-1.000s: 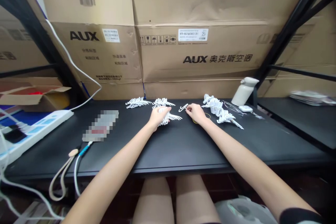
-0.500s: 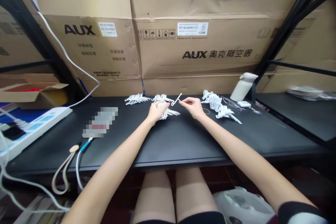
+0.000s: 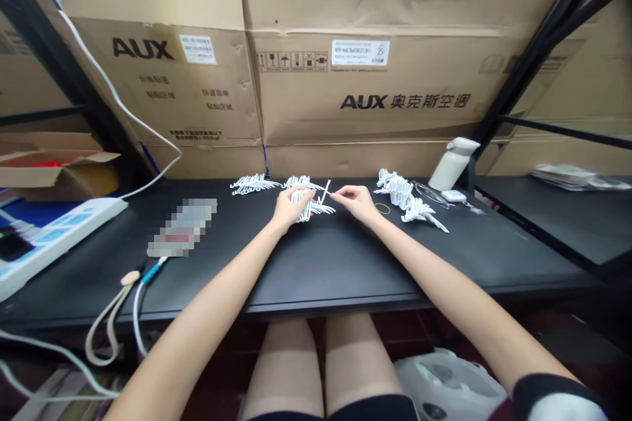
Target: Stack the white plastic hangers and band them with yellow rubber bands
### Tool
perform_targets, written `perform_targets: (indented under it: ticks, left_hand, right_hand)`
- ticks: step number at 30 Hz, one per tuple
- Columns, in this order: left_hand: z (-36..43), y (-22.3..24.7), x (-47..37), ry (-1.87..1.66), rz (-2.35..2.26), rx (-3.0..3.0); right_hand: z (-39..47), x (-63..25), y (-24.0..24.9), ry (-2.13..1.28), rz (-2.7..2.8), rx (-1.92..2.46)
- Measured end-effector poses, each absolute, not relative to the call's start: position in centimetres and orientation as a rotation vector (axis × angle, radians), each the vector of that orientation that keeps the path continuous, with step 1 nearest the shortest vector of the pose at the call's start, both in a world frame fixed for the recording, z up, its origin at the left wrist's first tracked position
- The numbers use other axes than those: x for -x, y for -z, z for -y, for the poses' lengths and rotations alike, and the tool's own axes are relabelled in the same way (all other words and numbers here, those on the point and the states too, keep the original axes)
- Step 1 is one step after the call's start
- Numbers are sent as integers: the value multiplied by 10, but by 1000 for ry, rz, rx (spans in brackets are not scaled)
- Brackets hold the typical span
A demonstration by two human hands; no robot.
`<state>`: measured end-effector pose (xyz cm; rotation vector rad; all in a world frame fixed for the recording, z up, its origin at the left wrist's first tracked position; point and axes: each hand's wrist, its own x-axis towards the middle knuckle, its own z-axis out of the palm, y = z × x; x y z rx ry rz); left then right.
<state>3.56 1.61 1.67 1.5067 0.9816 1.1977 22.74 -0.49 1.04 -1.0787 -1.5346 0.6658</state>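
Note:
My left hand (image 3: 291,208) is closed around a bundle of white hooked pieces (image 3: 307,208) above the black tabletop. To its right, my right hand (image 3: 354,202) pinches a single white hooked piece (image 3: 324,192), whose lower end is close beside the bundle. Behind my left hand lies another white bunch (image 3: 299,181), with a further bunch (image 3: 253,183) to its left. On the right, several bunches (image 3: 401,193) form a slanting row. A thin yellow rubber band (image 3: 382,208) rests by my right wrist.
A white bottle (image 3: 452,164), glasses (image 3: 431,195) and a small white case (image 3: 453,196) stand or lie at the right. At the left are a blurred-out phone (image 3: 184,229), a white power strip (image 3: 64,237) and an open carton (image 3: 59,174). Large cardboard (image 3: 301,105) backs the table (image 3: 316,276).
My right hand has moved slightly left, bringing the single white piece nearer the bundle and turning it more upright. The whole view has shifted a little.

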Motion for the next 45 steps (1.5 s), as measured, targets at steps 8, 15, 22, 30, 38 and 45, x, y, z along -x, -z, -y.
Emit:
perform_targets:
  ticks: [8, 15, 22, 30, 38, 45]
  left_hand:
    - [-17, -16, -35, -1298, -976, -1635]
    - [-17, -18, -34, -1367, -997, -1773]
    - [-16, -17, -34, -1352, -1021, -1893]
    - [-18, -13, -35, -1388, -1038, -1921]
    - [-14, -14, -37, -1336, -1013, -1875]
    - [-11, -17, -40, -1217, -927, -1839]
  right_hand:
    - [12, -222, -9, -778, 1585, 1050]
    - [11, -215, -9, -906, 1464, 1011]
    - [11, -216, -10, -855, 1519, 989]
    - [15, -216, -12, -829, 1615, 1032]
    - [24, -211, -11, -377, 1806, 979]
    - [26, -209, -13, -320, 1900, 921]
